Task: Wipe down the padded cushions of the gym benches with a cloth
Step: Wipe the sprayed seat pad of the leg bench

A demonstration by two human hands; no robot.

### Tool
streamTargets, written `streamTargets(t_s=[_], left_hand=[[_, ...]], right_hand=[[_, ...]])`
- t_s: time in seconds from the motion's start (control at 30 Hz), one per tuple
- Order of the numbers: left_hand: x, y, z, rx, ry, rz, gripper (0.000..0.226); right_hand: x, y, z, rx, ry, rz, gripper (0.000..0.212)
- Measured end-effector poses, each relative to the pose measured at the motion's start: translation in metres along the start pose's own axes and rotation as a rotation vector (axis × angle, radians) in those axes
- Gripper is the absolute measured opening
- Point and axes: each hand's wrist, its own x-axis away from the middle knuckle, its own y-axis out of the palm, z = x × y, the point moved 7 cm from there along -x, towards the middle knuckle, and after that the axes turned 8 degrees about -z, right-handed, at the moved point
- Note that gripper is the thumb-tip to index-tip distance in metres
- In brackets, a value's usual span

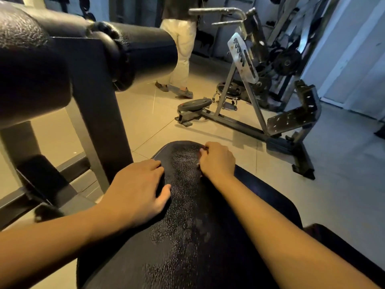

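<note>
Black leather-look upholstery on the cushion (187, 215) shows a fine crackled grain, glossy where light strikes its centre and duller toward the edges. The roller pad (150, 49) wears the same black covering, smooth along its length and puckered at the seam. Its upright (91, 90) is matt, dark-painted metal. The floor (145, 130) is smooth beige tile with a soft sheen. Beyond, a machine frame (291, 119) carries chipped dark paint, its notched plate (242, 57) bare, scuffed grey metal
</note>
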Motion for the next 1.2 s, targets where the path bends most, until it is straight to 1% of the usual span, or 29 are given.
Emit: streamTargets(t_s=[0.1, 0.17, 0.27, 0.37, 0.43, 0.53, 0.6, 0.67, 0.73, 0.8, 0.83, 0.87, 0.9, 0.93, 1.0, 1.1, 1.13, 1.2], left_hand=[[0.002, -0.002, -0.002, 0.012, -0.020, -0.025, 0.059], [0.003, -0.003, -0.005, 0.026, -0.021, -0.031, 0.064], [0.002, -0.004, -0.004, 0.022, -0.004, -0.039, 0.064], [0.003, -0.003, 0.000, -0.004, -0.002, -0.033, 0.056], [0.004, -0.006, 0.000, -0.011, 0.000, -0.039, 0.055], [0.002, -0.009, 0.001, -0.045, 0.022, -0.107, 0.061], [0.002, -0.014, 0.001, -0.059, 0.039, -0.160, 0.064], [0.005, -0.019, -0.002, -0.055, 0.042, -0.195, 0.062], [0.010, -0.022, -0.006, -0.043, 0.031, -0.201, 0.058], [0.014, -0.027, -0.009, -0.035, 0.011, -0.186, 0.049], [0.014, -0.030, -0.012, -0.032, -0.003, -0.183, 0.043], [0.014, -0.033, -0.016, -0.023, -0.021, -0.184, 0.038], [0.015, -0.035, -0.019, -0.007, -0.039, -0.188, 0.034], [0.016, -0.037, -0.022, 0.010, -0.049, -0.193, 0.031], [0.018, -0.039, -0.023, 0.021, -0.044, -0.191, 0.031], [0.021, -0.038, -0.016, -0.008, -0.028, -0.197, 0.038], [0.021, -0.038, -0.014, -0.014, -0.027, -0.194, 0.042], [0.021, -0.038, -0.009, -0.010, -0.033, -0.181, 0.046]], right_hand=[[-0.007, 0.022, -0.067, -0.049, -0.135, -0.062, 0.024], [-0.009, 0.023, -0.073, -0.040, -0.170, -0.072, 0.025], [0.000, 0.005, -0.016, 0.007, -0.082, -0.042, 0.025], [0.020, -0.021, 0.065, 0.061, 0.067, 0.008, 0.024], [0.036, -0.034, 0.102, 0.058, 0.167, 0.032, 0.025], [0.052, -0.040, 0.119, 0.041, 0.289, 0.083, 0.027], [0.046, -0.034, 0.103, -0.010, 0.299, 0.088, 0.026], [0.033, -0.019, 0.061, -0.061, 0.223, 0.043, 0.026], [0.027, 0.001, -0.006, -0.079, 0.042, -0.011, 0.027], [0.035, 0.015, -0.072, -0.014, -0.174, -0.047, 0.028], [0.039, 0.021, -0.092, 0.051, -0.251, -0.064, 0.028], [0.042, 0.022, -0.098, 0.122, -0.287, -0.074, 0.027], [0.039, 0.022, -0.087, 0.175, -0.279, -0.090, 0.026], [0.035, 0.017, -0.066, 0.198, -0.234, -0.107, 0.024], [0.033, -0.003, 0.001, 0.185, -0.076, -0.119, 0.023], [0.051, -0.039, 0.096, 0.191, 0.181, -0.033, 0.024], [0.058, -0.046, 0.111, 0.214, 0.227, -0.008, 0.024], [0.063, -0.047, 0.110, 0.216, 0.246, 0.013, 0.024]])
